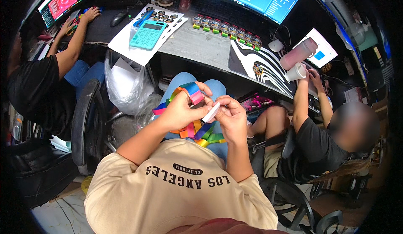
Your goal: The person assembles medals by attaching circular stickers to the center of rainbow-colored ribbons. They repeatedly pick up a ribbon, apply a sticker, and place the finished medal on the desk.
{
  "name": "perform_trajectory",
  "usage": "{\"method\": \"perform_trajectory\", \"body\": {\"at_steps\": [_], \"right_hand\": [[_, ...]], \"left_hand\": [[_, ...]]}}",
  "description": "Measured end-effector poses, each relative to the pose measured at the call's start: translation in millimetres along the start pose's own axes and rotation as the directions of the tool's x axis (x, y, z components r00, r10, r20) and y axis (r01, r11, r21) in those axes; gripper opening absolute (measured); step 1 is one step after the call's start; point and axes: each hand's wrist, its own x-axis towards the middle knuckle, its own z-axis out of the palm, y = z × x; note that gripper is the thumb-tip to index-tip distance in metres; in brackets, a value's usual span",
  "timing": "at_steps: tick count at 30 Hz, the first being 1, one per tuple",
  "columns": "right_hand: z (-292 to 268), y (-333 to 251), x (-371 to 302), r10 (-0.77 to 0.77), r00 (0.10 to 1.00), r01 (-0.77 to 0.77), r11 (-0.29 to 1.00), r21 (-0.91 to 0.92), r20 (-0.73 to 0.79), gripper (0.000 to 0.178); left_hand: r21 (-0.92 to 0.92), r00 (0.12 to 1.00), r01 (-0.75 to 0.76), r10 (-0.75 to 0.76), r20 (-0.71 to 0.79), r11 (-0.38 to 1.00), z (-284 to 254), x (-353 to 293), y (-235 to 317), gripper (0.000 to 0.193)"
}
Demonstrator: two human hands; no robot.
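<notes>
We've got our right grip [232, 117] pinching a small, flat white piece [211, 113] around mid-frame. Our left grip [181, 111] is curled around shiny multicoloured ribbons [195, 95], with more bunched just below centre.

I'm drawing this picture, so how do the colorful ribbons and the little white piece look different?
The ribbons are many colors; the white piece is plain white. The ribbons bend and loop; the white piece looks flat and is tilted. The ribbons spread wide; the white piece is small. Both are at the left hand.
</notes>
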Motion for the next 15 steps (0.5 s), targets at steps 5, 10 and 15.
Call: {"method": "perform_trajectory", "body": {"at_steps": [5, 10, 15], "right_hand": [[0, 1, 3, 0.017, 0.995, 0.009, 0.969, 0.248, -0.101, 0.009], [9, -2, 1, 0.074, 0.989, -0.028, 0.944, 0.329, -0.128, 0.012], [14, 6, -3, -0.727, 0.677, 0.413, 0.249, -0.876, 0.113, 0.038]], "left_hand": [[-0.068, 0.978, -0.198, 0.192, -0.085, 0.978, 2, 3, -1, 0.045], [0.039, 0.959, -0.159, 0.164, -0.233, 0.986, 14, 1, -1, 0.046], [-0.145, 0.94, 0.029, -0.076, -0.334, 0.989, 13, 1, 5, 0.042]]}}
